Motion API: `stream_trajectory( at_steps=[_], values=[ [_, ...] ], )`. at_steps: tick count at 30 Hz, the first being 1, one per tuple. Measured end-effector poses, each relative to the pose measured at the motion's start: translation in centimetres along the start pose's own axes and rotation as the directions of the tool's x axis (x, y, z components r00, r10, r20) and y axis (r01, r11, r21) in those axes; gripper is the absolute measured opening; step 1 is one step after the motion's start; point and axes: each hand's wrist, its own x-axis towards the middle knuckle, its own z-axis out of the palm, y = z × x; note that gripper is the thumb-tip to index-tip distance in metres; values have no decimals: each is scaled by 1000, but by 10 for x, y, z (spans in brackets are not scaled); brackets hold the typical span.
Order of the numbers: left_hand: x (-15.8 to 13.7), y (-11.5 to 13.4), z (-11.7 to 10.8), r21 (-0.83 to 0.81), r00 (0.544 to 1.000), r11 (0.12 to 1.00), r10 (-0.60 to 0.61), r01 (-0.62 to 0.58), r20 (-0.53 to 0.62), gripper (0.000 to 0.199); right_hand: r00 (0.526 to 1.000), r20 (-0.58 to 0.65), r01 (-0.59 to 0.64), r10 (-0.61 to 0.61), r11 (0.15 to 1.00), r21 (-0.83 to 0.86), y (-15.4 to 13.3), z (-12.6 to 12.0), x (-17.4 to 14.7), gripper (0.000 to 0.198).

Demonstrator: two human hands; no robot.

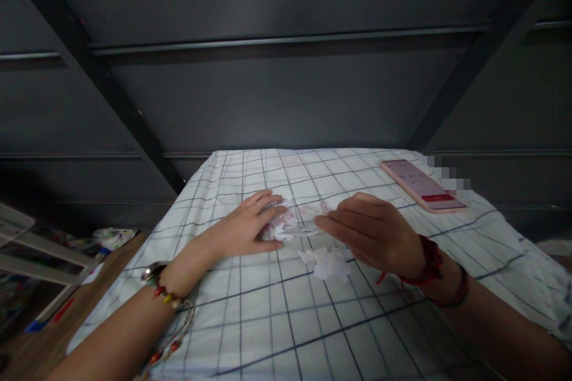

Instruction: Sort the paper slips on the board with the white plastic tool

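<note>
A loose pile of torn white paper scraps, some with pinkish marks, lies on the checked cloth. My left hand rests over its left side, fingers spread and touching the scraps. To the right, my right hand is closed, thumb and fingers drawn together just above the cloth. Pale, blurred paper shows beside those fingertips, but whether they pinch a piece cannot be made out. Nearer to me, below the right fingers, sits a second small heap of white scraps.
The white cloth with dark grid lines covers the surface under my hands. A phone in a pink case, screen lit, lies at the right. Dark panels rise behind. A white frame stands on the wooden floor at left.
</note>
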Motion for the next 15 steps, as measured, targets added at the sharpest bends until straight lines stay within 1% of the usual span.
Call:
stream_trajectory(
  at_steps=[3,6,8,12,15],
  values=[
    [0,2,0,19,1000,1000,-25,25,12,68,1000,22,-10,10,1000,3,3,-4,-1,21],
    [0,4,1,29,999,999,-30,30,11,71,1000,-10,-22,22,1000,-6,6,-9,-3,21],
    [0,5,2,27,1000,999,-28,27,9,71,999,-22,-24,24,1000,2,7,-11,-4,22],
    [-1,5,4,19,1000,999,-29,29,-3,70,999,37,-35,34,999,20,8,-12,-4,25],
    [-1,6,6,17,999,999,-36,36,-15,68,999,27,-45,45,999,12,11,-15,-6,25]
  ],
)
